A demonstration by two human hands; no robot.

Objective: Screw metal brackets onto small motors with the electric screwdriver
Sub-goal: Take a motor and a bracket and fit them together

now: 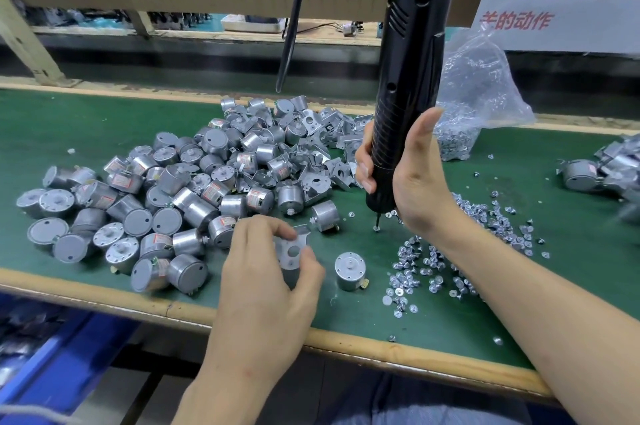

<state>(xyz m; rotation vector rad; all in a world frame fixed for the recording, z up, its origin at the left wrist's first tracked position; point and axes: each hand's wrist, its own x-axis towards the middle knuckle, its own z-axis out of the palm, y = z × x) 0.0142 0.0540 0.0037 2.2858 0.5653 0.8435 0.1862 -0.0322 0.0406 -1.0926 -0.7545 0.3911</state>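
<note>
Sprawling over the green table (104, 119), left of the electric screwdriver (405, 95), lies the motor pile (166, 202). The right hand (415, 178) wraps its grip round the screwdriver's lower barrel. Lower left of the screwdriver, the left hand (266, 272) pinches a metal bracket (292, 251). Under the bit sits 1 screw (376, 227); it probably wants seating squarely, tool upright, before lifting.

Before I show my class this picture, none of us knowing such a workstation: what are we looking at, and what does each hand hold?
One view, from a camera worn on the worker's head, looking down at a green bench. The left hand pinches a metal bracket. The right hand wraps its fingers round a hanging black electric screwdriver, its tip on a screw. A pile of small motors lies to the left; one motor stands alone; loose screws spread under the right arm, with a bag of more behind.
</note>
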